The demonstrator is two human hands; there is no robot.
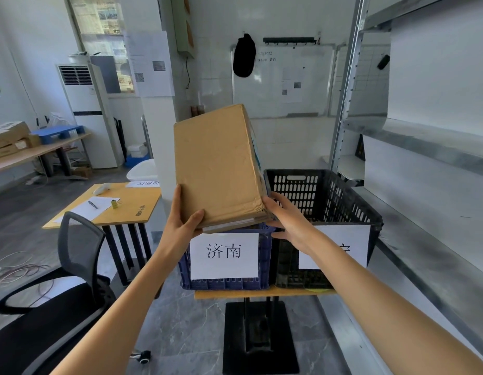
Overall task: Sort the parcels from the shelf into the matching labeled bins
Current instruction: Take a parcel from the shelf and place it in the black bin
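Note:
A brown cardboard parcel (218, 166) is held tilted above the blue bin (264, 255), which carries a white label reading 济南 (224, 255). My left hand (183, 223) grips the parcel's near left corner, thumb on its top face. My right hand (289, 220) holds the near right corner from the side and below. To the right of the blue bin stands a black bin (329, 193) with a white label (340, 247) that my right forearm partly hides. Both bins sit on a small wooden stand (256, 293).
A grey metal shelf (424, 147) runs along the right, its boards bare. At the left stand a black office chair (59, 288) and a yellow desk (118, 204) with papers and a pen. A white pillar (159, 131) rises behind the parcel.

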